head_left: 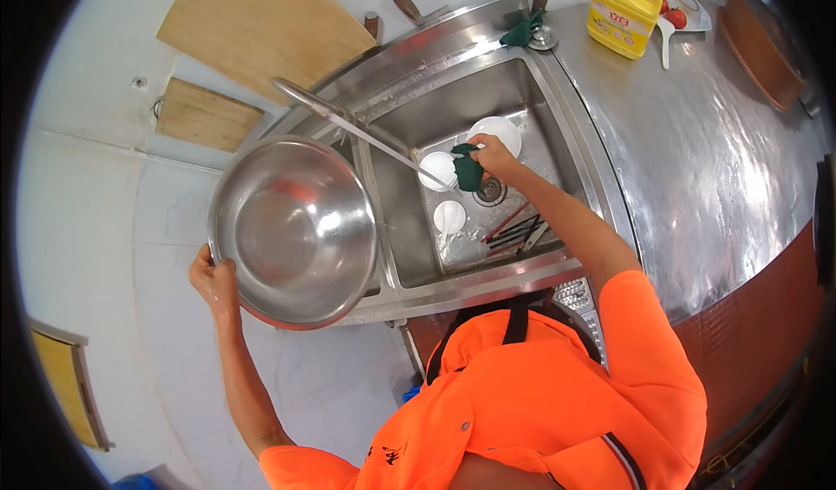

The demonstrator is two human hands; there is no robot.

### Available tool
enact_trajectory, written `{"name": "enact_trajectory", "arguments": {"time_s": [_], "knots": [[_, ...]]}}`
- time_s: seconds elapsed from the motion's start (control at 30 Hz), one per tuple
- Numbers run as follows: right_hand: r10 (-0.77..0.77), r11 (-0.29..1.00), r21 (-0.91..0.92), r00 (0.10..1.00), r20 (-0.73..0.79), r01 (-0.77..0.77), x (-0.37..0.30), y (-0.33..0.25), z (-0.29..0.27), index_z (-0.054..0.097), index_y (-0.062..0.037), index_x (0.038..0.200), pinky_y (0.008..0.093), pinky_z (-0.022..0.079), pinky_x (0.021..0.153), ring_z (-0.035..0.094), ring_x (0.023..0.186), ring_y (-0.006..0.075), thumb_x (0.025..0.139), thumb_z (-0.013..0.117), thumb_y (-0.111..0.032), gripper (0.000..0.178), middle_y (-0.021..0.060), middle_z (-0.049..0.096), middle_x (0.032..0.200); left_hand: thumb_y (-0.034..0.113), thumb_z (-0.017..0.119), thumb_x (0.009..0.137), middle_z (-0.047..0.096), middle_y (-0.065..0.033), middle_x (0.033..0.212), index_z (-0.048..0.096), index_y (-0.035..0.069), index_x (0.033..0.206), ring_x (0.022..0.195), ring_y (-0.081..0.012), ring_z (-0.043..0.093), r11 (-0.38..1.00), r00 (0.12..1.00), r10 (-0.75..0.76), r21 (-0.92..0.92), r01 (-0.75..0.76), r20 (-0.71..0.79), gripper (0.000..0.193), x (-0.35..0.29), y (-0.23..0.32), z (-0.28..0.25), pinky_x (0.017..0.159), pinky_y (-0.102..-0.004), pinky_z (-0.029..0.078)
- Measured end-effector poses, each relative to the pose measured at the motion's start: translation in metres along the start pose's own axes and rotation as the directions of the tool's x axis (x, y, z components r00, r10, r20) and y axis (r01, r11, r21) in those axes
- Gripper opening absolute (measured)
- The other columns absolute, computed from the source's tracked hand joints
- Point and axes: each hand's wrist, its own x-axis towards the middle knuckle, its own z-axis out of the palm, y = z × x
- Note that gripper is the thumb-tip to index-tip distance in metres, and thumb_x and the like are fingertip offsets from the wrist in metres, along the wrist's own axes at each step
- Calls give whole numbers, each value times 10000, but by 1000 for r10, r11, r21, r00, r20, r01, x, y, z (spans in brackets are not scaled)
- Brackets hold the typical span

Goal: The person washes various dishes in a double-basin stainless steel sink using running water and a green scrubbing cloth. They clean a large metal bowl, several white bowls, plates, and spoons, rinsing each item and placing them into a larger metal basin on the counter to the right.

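My left hand (215, 283) is closed on the rim of a large steel basin (287, 229), which rests over the left part of the sink with its hollow side up. Over the right sink bowl (409, 244), my right hand (495, 157) grips a dark green cloth (468, 173). Below it in the bowl lie a white plate (502, 130), a white bowl (436, 170) and a small white dish (449, 217). Several chopsticks (515, 232) lie near the drain (490, 192). A stream of water runs from the faucet (305, 98) into the bowl.
Wooden cutting boards (261, 28) lean on the wall at the back left. Knife handles (404, 4) stand behind the sink. On the right steel counter (697, 176) are a yellow jug (623, 15), a white spoon (665, 41), a plate with tomatoes (688, 11) and a brown pan (759, 50).
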Motion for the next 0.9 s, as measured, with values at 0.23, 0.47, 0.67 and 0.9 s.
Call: {"name": "enact_trajectory", "arguments": {"time_s": [0.23, 0.47, 0.67, 0.9], "knots": [[-209, 976, -90, 974, -93, 201, 13, -22, 28, 586, -52, 1087, 281, 447, 564, 561, 662, 145, 688, 634, 31, 410, 57, 594, 755, -68, 389, 542, 312, 43, 542, 354, 40, 545, 525, -63, 253, 966, 990, -110, -223, 127, 85, 114, -7, -22, 12, 461, -241, 187], [-227, 273, -951, 970, 85, 147, -20, 65, -9, 661, -66, 921, 434, 478, 729, 619, 814, 350, 703, 540, -112, 253, 201, 634, 838, -93, 387, 546, 226, 41, 571, 233, 64, 579, 558, -67, 217, 941, 985, -22, -329, 79, 173, 222, -28, -10, 54, 456, -261, 161], [-155, 466, -880, 988, 27, 97, -63, 119, -55, 683, -74, 830, 422, 485, 753, 619, 816, 347, 669, 510, -111, 239, 200, 635, 830, -88, 383, 548, 212, 23, 557, 238, 47, 571, 546, -59, 197, 873, 967, 118, -488, 7, 224, 199, -31, 13, 95, 455, -256, 157], [53, 974, 228, 976, -209, -4, -88, 14, -71, 591, 9, 986, 310, 502, 666, 620, 791, 186, 737, 646, -77, 269, 99, 640, 891, -80, 404, 554, 208, 17, 554, 247, 38, 570, 544, -63, 197, 859, 949, 260, -492, -143, 179, 198, -31, 38, 127, 461, -257, 153]]}}
